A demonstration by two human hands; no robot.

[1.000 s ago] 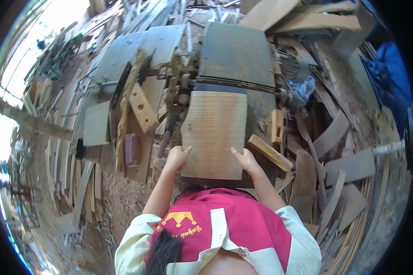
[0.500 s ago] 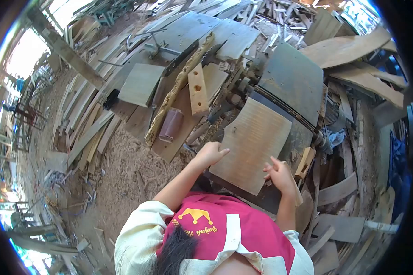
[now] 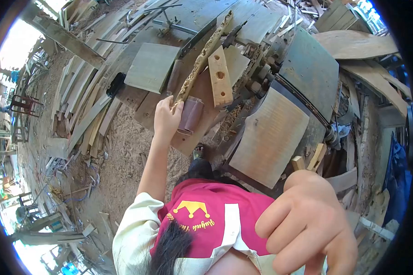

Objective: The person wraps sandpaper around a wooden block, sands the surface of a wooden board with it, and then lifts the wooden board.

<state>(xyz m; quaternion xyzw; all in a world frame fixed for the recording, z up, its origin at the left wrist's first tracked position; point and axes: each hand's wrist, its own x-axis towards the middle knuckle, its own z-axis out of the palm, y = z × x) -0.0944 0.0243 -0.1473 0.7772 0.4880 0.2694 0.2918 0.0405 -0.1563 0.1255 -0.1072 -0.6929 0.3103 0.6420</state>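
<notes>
My left hand (image 3: 167,117) is closed around the near end of a long carved wooden strip (image 3: 201,59) with a rough, wavy edge. Beside that hand lies a reddish-brown sandpaper-covered block (image 3: 191,114). To the strip's right is a pale wooden block with holes (image 3: 220,79). Large and close to the camera, my right hand (image 3: 309,224) has its fingers curled in; its palm side is hidden, so I cannot make out whether it holds anything. A wide, flat wooden board (image 3: 270,137) rests on the machine bed, apart from both hands.
A greenish metal machine table (image 3: 312,75) stands beyond the board. A pale flat panel (image 3: 152,68) lies on the left bench. Long wooden slats (image 3: 85,110) are piled at left, curved planks (image 3: 358,44) at right. Sawdust (image 3: 124,142) covers the floor.
My left hand has gone from the flat board's left edge to the carved strip and taken its near end. My right hand has left the board's right side and come up close to the camera.
</notes>
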